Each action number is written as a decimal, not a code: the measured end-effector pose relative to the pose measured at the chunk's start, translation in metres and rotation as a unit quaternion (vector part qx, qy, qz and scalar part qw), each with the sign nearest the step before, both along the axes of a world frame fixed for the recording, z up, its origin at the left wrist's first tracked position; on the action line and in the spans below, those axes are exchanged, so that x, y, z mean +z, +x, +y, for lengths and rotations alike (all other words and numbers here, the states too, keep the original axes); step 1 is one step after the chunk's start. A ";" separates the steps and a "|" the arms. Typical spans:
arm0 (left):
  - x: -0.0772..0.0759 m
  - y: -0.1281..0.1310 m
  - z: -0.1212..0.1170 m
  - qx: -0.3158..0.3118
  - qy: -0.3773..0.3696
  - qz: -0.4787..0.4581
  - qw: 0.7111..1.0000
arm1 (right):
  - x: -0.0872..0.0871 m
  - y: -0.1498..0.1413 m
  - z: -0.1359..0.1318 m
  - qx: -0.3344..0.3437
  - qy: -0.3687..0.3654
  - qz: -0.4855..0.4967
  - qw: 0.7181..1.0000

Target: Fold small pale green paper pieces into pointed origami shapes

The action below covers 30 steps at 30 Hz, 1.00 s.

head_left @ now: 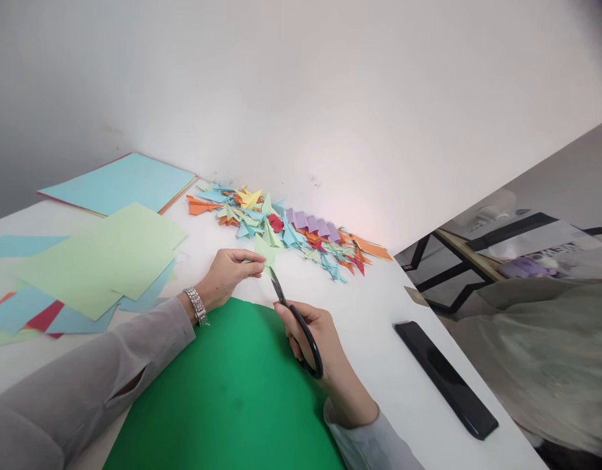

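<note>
Between the thumb and fingers of my left hand (231,277) is a small piece of pale green paper (266,250), held up above the table. My right hand (316,339) is closed around the black handles of a pair of scissors (305,333). The blade tips reach up to the lower edge of the paper; whether they are cutting into it I cannot tell. Below both hands lies a large green sheet (232,391). Just beyond the held piece is a pile of folded paper shapes (274,223) in many colours.
Loose pale green and blue sheets (105,258) overlap on the left of the white table (374,346). A stack of coloured paper (119,183) lies behind them, near the wall. A long black object (445,378) rests by the right edge. Past it are pale fabric (536,352) and a dark-framed rack (438,281).
</note>
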<state>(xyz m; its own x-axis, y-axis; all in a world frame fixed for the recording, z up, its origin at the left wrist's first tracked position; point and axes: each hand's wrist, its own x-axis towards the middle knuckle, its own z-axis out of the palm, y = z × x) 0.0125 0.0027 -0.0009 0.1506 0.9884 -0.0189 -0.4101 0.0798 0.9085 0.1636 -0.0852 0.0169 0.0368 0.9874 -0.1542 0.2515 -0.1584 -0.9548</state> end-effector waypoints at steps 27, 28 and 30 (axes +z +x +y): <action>0.001 0.000 0.000 -0.016 -0.019 -0.020 0.999 | 0.001 0.000 -0.001 0.002 -0.005 -0.023 1.000; 0.001 0.000 0.000 -0.014 -0.020 -0.020 1.000 | 0.001 0.000 -0.001 0.004 -0.005 -0.023 1.000; 0.002 0.000 -0.001 -0.012 -0.023 -0.019 0.999 | 0.001 0.000 -0.001 0.006 -0.006 -0.022 1.000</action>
<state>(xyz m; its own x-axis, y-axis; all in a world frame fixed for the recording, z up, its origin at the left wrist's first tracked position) 0.0126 0.0021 0.0009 0.1762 0.9826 -0.0581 -0.4418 0.1317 0.8874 0.1633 -0.0863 0.0183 0.0329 0.9857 -0.1650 0.2952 -0.1673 -0.9407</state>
